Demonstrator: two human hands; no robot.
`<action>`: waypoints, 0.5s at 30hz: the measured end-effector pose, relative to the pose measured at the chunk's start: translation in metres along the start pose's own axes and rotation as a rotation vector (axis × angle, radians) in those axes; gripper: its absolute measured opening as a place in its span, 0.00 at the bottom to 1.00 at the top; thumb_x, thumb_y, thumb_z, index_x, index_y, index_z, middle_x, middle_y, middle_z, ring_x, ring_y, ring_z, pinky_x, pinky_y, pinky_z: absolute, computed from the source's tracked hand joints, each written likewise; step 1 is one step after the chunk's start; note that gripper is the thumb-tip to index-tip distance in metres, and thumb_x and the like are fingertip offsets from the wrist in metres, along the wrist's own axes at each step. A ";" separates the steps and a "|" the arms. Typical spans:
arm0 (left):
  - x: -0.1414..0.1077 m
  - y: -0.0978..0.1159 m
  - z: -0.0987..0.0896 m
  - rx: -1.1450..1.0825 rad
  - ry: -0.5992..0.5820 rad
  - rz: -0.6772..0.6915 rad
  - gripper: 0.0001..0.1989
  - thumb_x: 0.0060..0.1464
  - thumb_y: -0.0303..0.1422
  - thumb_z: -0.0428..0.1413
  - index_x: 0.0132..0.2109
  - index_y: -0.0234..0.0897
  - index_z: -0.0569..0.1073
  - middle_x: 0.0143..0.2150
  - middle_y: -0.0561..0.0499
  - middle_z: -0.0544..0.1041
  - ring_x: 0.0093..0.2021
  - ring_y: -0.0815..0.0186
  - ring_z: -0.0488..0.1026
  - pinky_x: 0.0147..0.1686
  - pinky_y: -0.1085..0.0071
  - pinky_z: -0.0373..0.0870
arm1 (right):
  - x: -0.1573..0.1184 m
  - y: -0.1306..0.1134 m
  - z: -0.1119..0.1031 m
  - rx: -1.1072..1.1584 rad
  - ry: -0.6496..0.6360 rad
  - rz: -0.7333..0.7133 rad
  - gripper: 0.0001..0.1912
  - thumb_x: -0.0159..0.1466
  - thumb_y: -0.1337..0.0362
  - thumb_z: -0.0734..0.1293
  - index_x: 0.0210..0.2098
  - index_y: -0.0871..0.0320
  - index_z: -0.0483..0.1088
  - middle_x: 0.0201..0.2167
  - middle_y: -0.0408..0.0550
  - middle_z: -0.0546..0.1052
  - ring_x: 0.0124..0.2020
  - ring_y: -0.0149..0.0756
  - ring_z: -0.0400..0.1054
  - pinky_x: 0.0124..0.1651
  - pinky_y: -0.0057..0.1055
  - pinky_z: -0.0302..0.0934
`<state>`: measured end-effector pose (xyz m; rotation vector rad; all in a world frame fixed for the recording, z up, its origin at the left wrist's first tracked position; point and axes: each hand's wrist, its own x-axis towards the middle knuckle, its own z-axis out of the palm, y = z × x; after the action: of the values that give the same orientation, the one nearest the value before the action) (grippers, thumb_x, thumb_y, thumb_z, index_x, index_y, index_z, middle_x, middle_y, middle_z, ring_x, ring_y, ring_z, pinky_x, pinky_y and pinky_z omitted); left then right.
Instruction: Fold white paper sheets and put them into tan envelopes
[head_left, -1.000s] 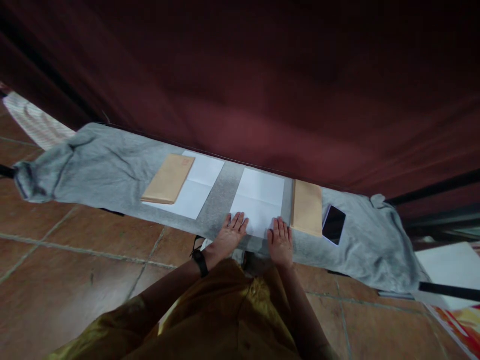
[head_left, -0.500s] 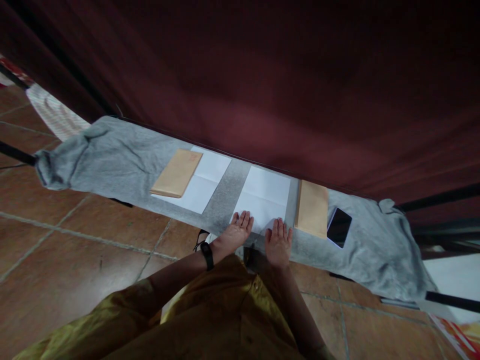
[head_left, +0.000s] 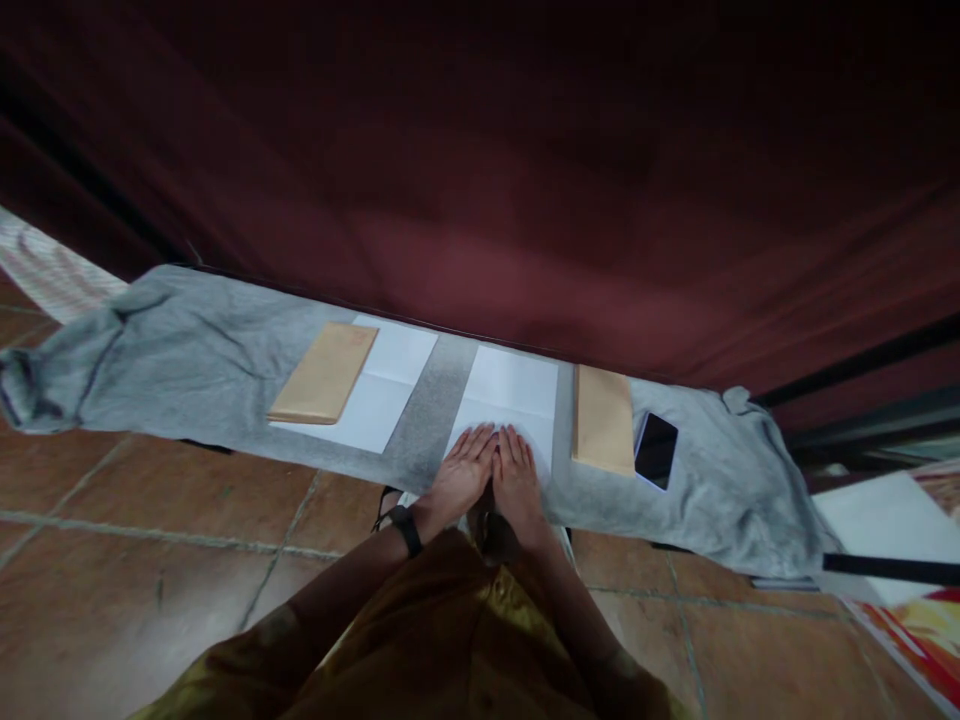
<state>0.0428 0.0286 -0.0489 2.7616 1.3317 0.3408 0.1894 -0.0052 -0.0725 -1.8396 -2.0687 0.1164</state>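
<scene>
A creased white sheet (head_left: 511,382) lies on the grey cloth in front of me. My left hand (head_left: 463,468) rests flat on its near part, fingers stretched out, a black band on the wrist. Beside it, my right hand (head_left: 516,478) also lies flat on the paper, and the fingertips of both hands nearly meet. Neither hand holds anything. To the left, a stack of brown envelopes (head_left: 326,373) partly covers another creased white sheet (head_left: 385,398). More brown envelopes (head_left: 604,418) lie to the right of the middle sheet.
A dark-screened phone (head_left: 656,451) lies right of the right-hand envelopes. The narrow surface is covered by a rumpled grey cloth (head_left: 202,350). A dark red curtain (head_left: 480,240) hangs behind it. Tiled floor (head_left: 187,490) shows below.
My right hand has moved left across the sheet to sit beside my left hand, and the gap between them has closed. The view has shifted slightly; the envelopes and phone lie as before.
</scene>
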 end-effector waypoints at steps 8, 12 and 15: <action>0.022 -0.003 0.023 -0.017 0.017 -0.099 0.27 0.70 0.34 0.45 0.72 0.32 0.63 0.75 0.39 0.60 0.76 0.55 0.54 0.74 0.53 0.53 | 0.012 0.016 0.005 -0.075 0.052 0.085 0.27 0.76 0.63 0.55 0.71 0.66 0.59 0.73 0.65 0.59 0.74 0.51 0.52 0.72 0.56 0.48; 0.020 -0.004 0.027 0.003 0.038 -0.158 0.29 0.71 0.38 0.44 0.72 0.28 0.60 0.75 0.36 0.58 0.76 0.54 0.52 0.74 0.52 0.52 | 0.013 0.021 0.006 -0.108 0.081 0.149 0.28 0.76 0.61 0.55 0.72 0.65 0.57 0.73 0.65 0.58 0.74 0.50 0.52 0.72 0.54 0.48; 0.019 -0.009 0.026 0.010 0.052 -0.195 0.30 0.71 0.39 0.42 0.73 0.27 0.59 0.74 0.36 0.59 0.76 0.54 0.52 0.73 0.51 0.52 | 0.013 0.027 0.006 -0.122 0.095 0.192 0.28 0.77 0.60 0.54 0.73 0.64 0.57 0.73 0.65 0.58 0.74 0.49 0.53 0.72 0.53 0.49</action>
<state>0.0536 0.0500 -0.0718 2.6182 1.6026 0.3966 0.2115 0.0126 -0.0830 -2.0724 -1.8695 -0.0480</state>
